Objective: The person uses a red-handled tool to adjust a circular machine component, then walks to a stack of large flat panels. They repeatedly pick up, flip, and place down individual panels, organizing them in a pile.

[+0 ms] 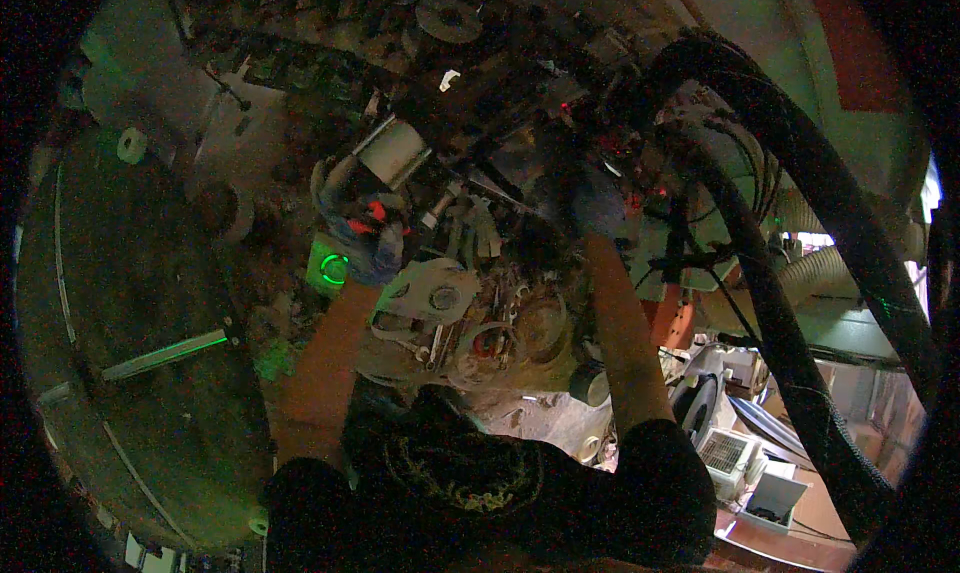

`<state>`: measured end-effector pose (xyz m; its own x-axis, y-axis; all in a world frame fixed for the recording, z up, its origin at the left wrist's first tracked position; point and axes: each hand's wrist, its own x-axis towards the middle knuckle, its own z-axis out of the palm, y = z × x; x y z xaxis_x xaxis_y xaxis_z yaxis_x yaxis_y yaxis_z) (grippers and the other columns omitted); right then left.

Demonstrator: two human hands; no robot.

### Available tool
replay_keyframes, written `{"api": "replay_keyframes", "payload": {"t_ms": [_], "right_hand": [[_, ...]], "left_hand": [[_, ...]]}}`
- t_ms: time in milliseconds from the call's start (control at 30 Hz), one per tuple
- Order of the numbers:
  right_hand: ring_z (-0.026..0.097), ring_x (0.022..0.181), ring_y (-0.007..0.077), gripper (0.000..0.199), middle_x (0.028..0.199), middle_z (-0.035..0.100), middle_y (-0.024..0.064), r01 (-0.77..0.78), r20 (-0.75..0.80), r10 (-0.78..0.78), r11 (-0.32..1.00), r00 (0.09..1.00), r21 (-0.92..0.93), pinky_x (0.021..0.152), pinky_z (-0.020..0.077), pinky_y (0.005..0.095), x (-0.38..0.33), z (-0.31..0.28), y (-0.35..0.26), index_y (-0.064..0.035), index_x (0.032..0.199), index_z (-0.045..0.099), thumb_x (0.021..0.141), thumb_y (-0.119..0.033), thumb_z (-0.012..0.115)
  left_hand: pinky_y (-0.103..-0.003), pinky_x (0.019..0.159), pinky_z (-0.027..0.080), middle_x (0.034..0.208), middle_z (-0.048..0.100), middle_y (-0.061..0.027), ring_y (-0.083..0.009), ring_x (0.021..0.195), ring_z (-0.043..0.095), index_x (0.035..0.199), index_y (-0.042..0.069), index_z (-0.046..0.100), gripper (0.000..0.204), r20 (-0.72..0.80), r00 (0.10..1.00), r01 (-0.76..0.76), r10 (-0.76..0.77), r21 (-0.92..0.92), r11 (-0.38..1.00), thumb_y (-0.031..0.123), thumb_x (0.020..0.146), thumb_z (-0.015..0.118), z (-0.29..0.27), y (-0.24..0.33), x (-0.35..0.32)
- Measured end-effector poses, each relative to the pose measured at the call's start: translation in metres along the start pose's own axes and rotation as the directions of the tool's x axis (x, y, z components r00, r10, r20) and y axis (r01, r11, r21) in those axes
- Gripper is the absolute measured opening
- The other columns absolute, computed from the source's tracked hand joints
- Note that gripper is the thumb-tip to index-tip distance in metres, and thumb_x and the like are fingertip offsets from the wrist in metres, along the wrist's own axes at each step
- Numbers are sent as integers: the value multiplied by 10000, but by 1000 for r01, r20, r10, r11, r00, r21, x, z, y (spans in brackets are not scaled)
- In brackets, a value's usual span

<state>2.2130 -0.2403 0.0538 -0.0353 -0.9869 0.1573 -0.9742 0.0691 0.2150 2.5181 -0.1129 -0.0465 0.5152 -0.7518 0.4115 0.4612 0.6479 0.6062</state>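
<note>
A blue-grey glove covers my left hand (pixel 372 248), whose fingers curl around a small red-and-dark thing (pixel 372 213) too dim to name. Just beyond it lies a shiny metal cylinder (pixel 395 153); I cannot tell if the hand touches it. My right hand (pixel 598 205), also in a bluish glove, reaches forward into shadow among dark machine parts, and its fingers are hidden. Between my forearms sits a pale, dusty piece with a round opening (pixel 435 291). Near it are several wrenches (pixel 438 343) and a round dish (pixel 485 353) with something red inside.
Thick black hoses (pixel 790 143) arch down the right side. At left is a dark board (pixel 150 343) with a metal strip, and a pale roll (pixel 130 145) at its far end. A green-lit box (pixel 330 265) stands beside my left wrist. Lower right holds a white vented box (pixel 727 451).
</note>
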Motion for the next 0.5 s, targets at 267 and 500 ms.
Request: {"api": "replay_keyframes", "payload": {"t_ms": [267,500], "right_hand": [[630,820,200,290,1080,614,66,21,-50,-29,989,998,-147,682,518,313,35,80,40,-120,1123,604,876,-230,499],[621,778,217,324,1093,609,85,354,-477,-348,932,807,-80,635,510,345,17,97,94,-128,1141,598,853,-253,515]], "left_hand": [[-363,849,481,1067,557,-93,-219,975,544,1147,82,477,367,-50,977,186,-208,-278,942,267,847,579,-37,-64,-50],[-398,881,470,1104,548,-111,-246,1007,534,1145,75,495,339,-27,978,182,-206,-370,911,311,902,477,-38,-74,-50]]}}
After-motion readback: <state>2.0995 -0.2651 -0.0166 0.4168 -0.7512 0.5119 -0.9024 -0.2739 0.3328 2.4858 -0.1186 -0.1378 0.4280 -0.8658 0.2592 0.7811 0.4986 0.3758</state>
